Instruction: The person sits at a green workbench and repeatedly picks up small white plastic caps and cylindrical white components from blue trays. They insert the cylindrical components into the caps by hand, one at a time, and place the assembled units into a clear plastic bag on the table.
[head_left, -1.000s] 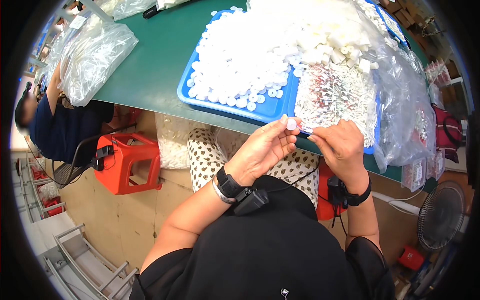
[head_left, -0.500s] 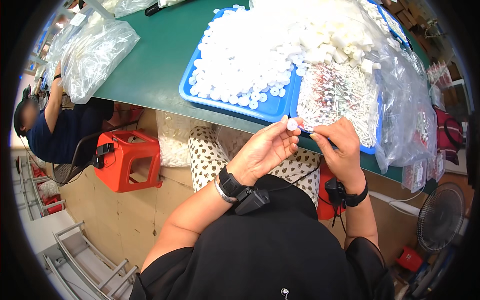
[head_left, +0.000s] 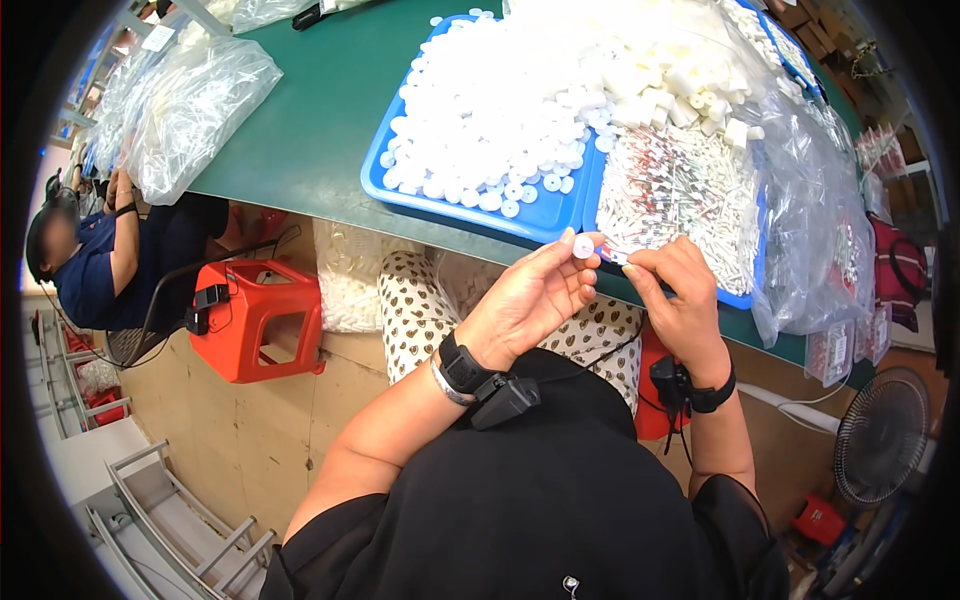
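Observation:
Between the thumb and index finger of my left hand (head_left: 530, 300) is a small round white disc (head_left: 583, 247). My right hand (head_left: 682, 290) pinches a thin white stick-like piece (head_left: 618, 257) with its tip close to the disc; whether the two touch I cannot tell. Both hands are just off the table's front edge. Behind my left hand, a blue tray (head_left: 470, 212) holds a heap of similar white discs. Beyond my right hand, a second blue tray (head_left: 738, 299) carries many thin white pieces (head_left: 680, 195), some with reddish or dark parts.
White cylindrical pieces (head_left: 690, 85) are piled behind the trays. Clear plastic bags lie at the right (head_left: 810, 220) and far left (head_left: 195, 115) of the green table (head_left: 300, 150). A red stool (head_left: 255, 320) stands left; another person (head_left: 95, 250) sits beyond it. A fan (head_left: 882, 435) is at right.
My hands stay nearly in place, still bringing the disc and the thin piece together. The other person's arm has come down from the bag at the far left.

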